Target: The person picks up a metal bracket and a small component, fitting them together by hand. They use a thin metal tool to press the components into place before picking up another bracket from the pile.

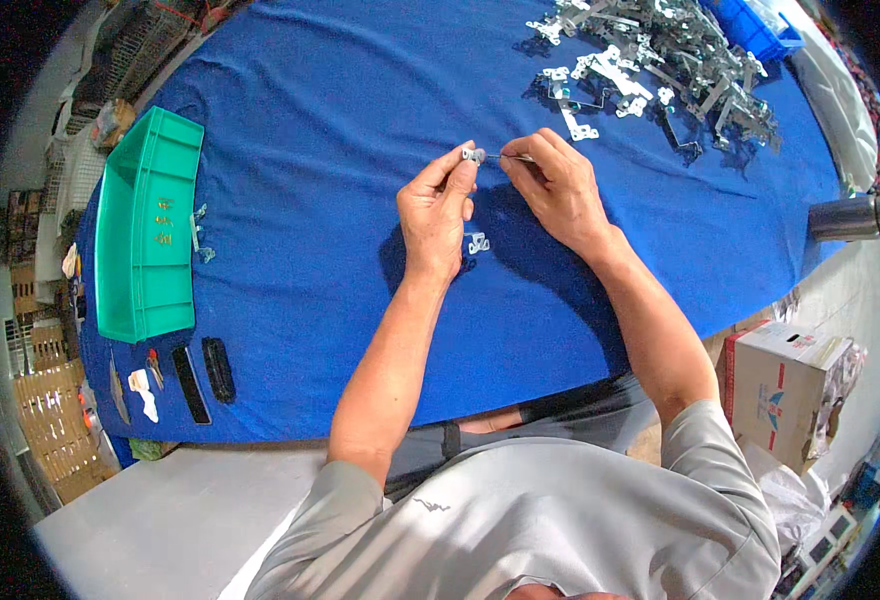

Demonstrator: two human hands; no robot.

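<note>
Above the blue cloth, my left hand pinches a small silvery metal bracket between thumb and fingertips. My right hand is closed, its fingertips gripping a thin metal rod that reaches toward the bracket. Whether the rod belongs to the bracket or is a separate piece, I cannot tell. Just below my hands, another small metal bracket lies on the cloth beside my left wrist.
A heap of metal brackets covers the far right, by a blue bin. At left stands a green tray with small metal parts beside it. A black case lies nearer. A cardboard box sits right of the table.
</note>
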